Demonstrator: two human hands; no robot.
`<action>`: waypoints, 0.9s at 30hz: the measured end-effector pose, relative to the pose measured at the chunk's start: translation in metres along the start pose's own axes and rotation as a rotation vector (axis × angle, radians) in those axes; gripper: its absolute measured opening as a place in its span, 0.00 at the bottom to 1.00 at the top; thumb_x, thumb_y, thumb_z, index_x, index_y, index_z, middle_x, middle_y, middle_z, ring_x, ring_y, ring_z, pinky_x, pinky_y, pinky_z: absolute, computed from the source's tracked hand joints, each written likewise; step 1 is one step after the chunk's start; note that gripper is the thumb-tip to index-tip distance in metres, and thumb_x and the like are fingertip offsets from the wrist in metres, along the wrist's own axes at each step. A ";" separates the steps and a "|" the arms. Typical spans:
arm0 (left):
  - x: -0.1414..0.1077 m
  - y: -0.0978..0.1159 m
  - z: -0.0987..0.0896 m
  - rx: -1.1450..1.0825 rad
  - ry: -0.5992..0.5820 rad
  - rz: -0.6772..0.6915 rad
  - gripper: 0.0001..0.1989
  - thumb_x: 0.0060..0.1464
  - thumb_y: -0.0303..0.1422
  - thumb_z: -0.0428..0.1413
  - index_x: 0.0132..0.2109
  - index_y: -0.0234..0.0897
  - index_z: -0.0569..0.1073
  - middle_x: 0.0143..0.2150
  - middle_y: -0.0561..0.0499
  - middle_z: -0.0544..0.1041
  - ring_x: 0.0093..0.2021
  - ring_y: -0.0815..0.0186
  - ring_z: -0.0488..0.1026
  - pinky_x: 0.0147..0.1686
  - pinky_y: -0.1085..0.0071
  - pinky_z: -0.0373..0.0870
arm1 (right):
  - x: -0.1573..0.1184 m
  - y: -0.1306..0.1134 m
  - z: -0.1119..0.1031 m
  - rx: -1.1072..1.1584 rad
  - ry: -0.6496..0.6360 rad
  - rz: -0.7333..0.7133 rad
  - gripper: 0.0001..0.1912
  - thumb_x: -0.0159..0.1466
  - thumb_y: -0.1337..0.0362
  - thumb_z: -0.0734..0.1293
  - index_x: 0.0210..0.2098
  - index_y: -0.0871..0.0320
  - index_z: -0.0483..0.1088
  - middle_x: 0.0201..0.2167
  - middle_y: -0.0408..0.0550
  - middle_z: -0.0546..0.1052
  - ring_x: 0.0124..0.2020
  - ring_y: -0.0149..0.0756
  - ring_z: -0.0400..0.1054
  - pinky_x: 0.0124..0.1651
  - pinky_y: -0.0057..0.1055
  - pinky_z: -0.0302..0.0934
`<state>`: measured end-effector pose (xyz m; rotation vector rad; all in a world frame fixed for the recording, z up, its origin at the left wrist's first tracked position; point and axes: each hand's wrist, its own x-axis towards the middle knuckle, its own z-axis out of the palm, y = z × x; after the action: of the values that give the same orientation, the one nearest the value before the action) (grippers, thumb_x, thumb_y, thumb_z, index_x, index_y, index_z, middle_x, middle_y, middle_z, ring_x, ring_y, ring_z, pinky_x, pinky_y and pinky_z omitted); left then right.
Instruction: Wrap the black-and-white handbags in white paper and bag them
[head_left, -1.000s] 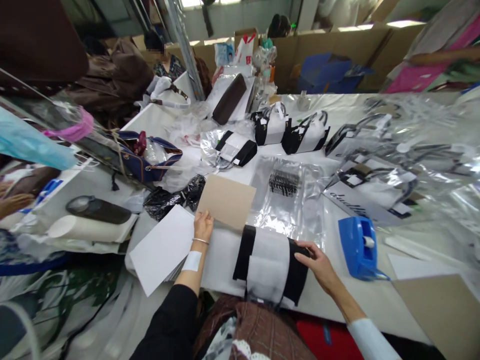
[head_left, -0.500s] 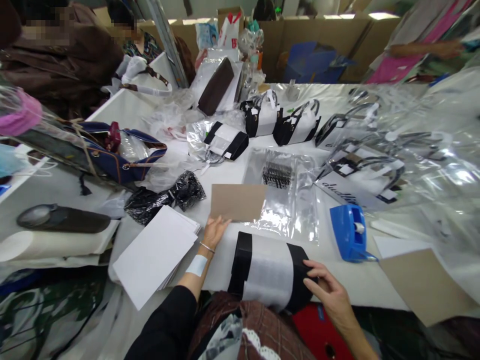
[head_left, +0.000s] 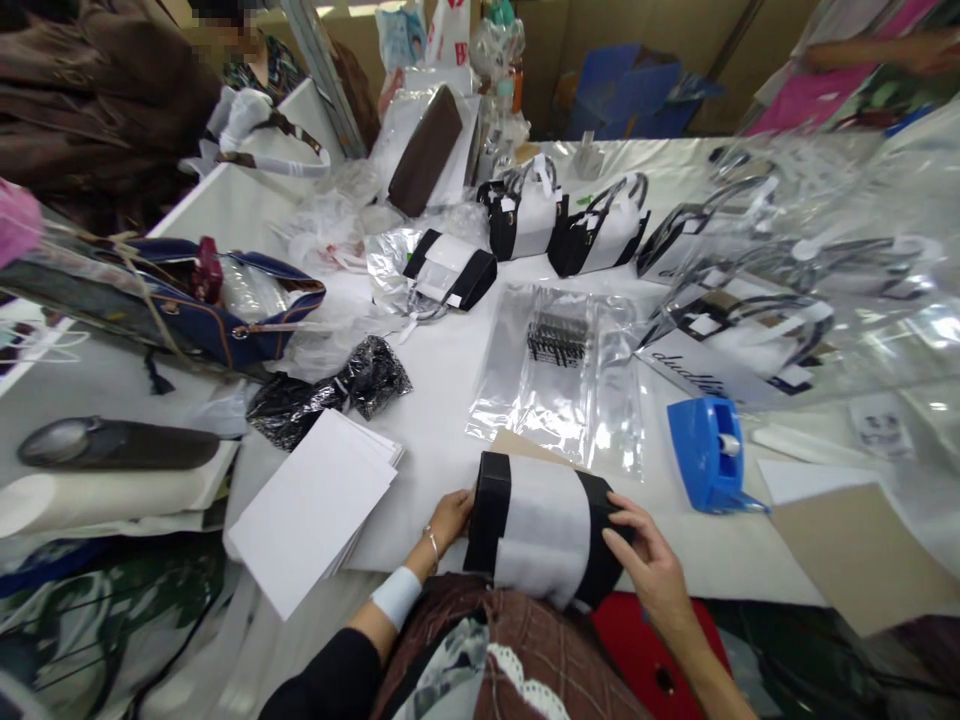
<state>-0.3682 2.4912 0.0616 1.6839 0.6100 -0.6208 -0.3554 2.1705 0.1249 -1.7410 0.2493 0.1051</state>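
A black handbag (head_left: 489,515) with a white wrap (head_left: 546,525) around its middle lies at the table's front edge, close to my body. My right hand (head_left: 651,555) grips its right end, thumb and fingers on the black side. At the bag's left end is my left hand (head_left: 450,520), its fingertips partly hidden behind the bag. It holds a brown cardboard sheet (head_left: 529,447), which is mostly hidden behind the bag, with only its upper edge showing.
Flat clear plastic bags (head_left: 510,390) lie beyond the handbag. White sheets (head_left: 315,510) are stacked at left, near crumpled black plastic (head_left: 375,375). A blue tape dispenser (head_left: 705,455) and another cardboard piece (head_left: 862,555) lie at right. Wrapped handbags (head_left: 525,225) stand behind.
My left hand has brought the cardboard sheet toward me, from beyond the handbag to behind it. The right hand stays on the bag's right end. The view has tilted down slightly.
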 end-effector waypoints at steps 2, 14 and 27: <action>-0.003 0.001 -0.012 0.135 0.042 -0.021 0.17 0.50 0.43 0.58 0.22 0.39 0.67 0.21 0.50 0.70 0.38 0.53 0.74 0.43 0.60 0.66 | 0.011 0.001 0.010 0.043 0.037 0.067 0.22 0.52 0.51 0.76 0.42 0.55 0.75 0.58 0.55 0.73 0.61 0.50 0.64 0.68 0.50 0.53; 0.011 0.026 -0.004 0.416 0.154 0.277 0.22 0.64 0.43 0.40 0.44 0.39 0.75 0.42 0.43 0.77 0.46 0.57 0.73 0.52 0.62 0.67 | 0.008 0.043 0.037 0.414 0.236 0.740 0.30 0.53 0.41 0.71 0.44 0.57 0.76 0.41 0.48 0.83 0.48 0.46 0.75 0.47 0.37 0.73; 0.008 0.019 -0.024 0.248 0.003 0.335 0.22 0.60 0.44 0.48 0.51 0.35 0.76 0.47 0.39 0.77 0.49 0.53 0.73 0.53 0.59 0.67 | -0.047 0.055 0.060 0.075 0.372 0.494 0.31 0.58 0.39 0.65 0.47 0.57 0.75 0.44 0.48 0.82 0.48 0.49 0.75 0.45 0.38 0.73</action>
<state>-0.3479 2.5116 0.0738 1.9640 0.2480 -0.4646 -0.4094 2.2255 0.0705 -1.5840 0.9431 0.1279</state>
